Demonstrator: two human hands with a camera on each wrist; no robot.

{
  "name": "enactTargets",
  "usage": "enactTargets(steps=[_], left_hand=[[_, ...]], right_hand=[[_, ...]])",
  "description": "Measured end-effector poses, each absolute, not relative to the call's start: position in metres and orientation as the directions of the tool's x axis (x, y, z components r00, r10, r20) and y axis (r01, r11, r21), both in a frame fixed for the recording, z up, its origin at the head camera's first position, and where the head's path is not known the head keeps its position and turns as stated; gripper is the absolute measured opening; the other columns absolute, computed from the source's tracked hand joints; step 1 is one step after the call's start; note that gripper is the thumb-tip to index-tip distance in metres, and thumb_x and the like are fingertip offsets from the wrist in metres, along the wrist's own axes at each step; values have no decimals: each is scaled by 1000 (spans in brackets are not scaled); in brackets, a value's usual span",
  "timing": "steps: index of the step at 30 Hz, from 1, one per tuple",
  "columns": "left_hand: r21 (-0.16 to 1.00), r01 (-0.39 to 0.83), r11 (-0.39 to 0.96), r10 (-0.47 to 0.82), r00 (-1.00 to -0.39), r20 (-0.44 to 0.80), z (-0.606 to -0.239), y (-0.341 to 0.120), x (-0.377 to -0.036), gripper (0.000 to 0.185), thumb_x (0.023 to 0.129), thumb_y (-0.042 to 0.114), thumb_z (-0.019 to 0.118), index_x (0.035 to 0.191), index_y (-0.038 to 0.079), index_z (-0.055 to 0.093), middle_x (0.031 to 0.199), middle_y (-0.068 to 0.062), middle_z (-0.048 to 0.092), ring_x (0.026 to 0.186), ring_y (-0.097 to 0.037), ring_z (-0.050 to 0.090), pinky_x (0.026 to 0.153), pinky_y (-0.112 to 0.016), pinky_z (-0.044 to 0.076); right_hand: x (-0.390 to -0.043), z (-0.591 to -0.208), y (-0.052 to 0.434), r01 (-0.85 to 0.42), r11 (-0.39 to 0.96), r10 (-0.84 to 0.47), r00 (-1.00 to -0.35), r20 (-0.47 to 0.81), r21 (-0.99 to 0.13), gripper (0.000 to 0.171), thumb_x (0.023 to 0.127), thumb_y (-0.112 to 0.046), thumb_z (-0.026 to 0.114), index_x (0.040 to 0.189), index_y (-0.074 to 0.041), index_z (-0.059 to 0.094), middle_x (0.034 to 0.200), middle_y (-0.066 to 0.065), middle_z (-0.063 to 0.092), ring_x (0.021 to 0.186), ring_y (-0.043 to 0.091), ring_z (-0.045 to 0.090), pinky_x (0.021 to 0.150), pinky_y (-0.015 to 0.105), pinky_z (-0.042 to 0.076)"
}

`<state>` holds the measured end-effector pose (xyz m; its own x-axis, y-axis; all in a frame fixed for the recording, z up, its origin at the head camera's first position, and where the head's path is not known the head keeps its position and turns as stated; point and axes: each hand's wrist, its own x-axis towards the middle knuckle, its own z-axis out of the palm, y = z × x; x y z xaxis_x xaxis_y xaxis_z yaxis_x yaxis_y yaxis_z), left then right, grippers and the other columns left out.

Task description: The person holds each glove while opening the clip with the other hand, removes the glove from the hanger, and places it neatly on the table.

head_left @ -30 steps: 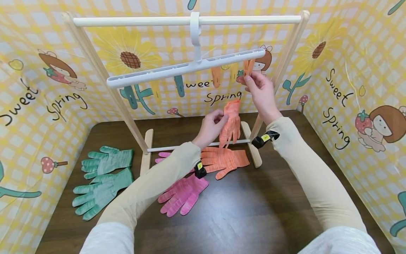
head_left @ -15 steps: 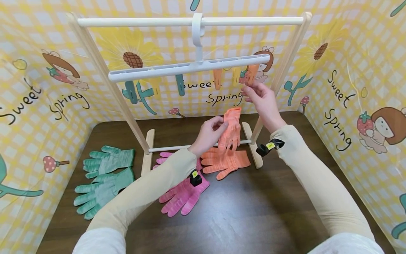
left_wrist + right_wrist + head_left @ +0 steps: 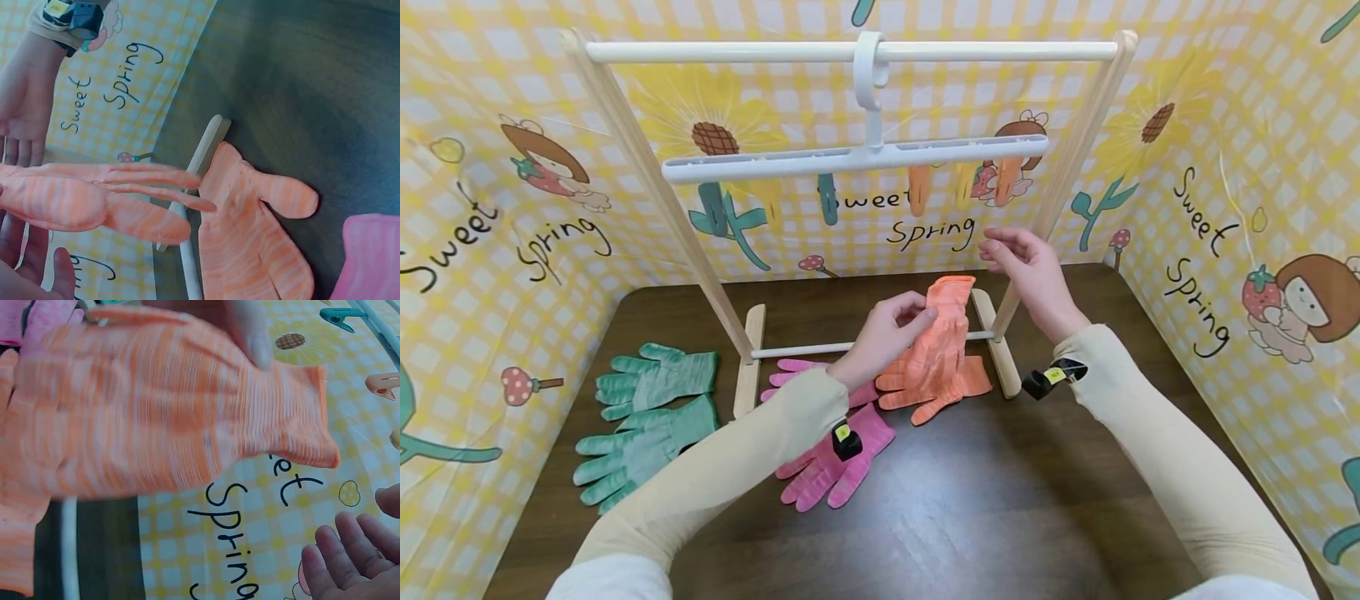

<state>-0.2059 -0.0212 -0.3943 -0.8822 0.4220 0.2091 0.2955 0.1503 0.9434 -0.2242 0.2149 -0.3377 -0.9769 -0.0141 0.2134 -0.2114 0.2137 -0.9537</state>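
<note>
orange glove [image 3: 942, 333] pinched in left hand [image 3: 887, 329]; right hand [image 3: 1030, 267] loose, empty, just beside it.

A dark brown wooden table [image 3: 1000, 517] carries a wooden drying rack [image 3: 748, 358] standing on two flat feet toward the back. Two green gloves [image 3: 643, 417] lie at the left (one just behind the other), two pink gloves [image 3: 831, 467] near the middle, and an orange glove [image 3: 958, 383] beside the rack's right foot.
</note>
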Motion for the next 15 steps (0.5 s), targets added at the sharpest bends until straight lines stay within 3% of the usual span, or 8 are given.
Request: enactTargets(steps=[5, 15], left_hand=[[938, 303, 166, 475, -858, 194, -394, -23, -194, 15, 105, 14, 63, 107, 2, 70, 98, -8, 70, 81, -12, 60, 75, -25, 50], [934, 292, 207, 538, -831, 141, -398, -22, -170, 15, 105, 14, 63, 108, 2, 72, 102, -8, 71, 92, -13, 64, 85, -26, 54]], right_hand=[[-213, -345, 221, -196, 245, -34, -981, 193, -950, 43, 108, -27, 58, 139, 3, 59, 123, 7, 70, 105, 9, 67, 95, 26, 53], [-191, -359, 235, -190, 303, -38, -982, 188, -934, 40, 108, -25, 59, 136, 3, 61, 117, 3, 72, 106, 13, 66, 89, 22, 54]])
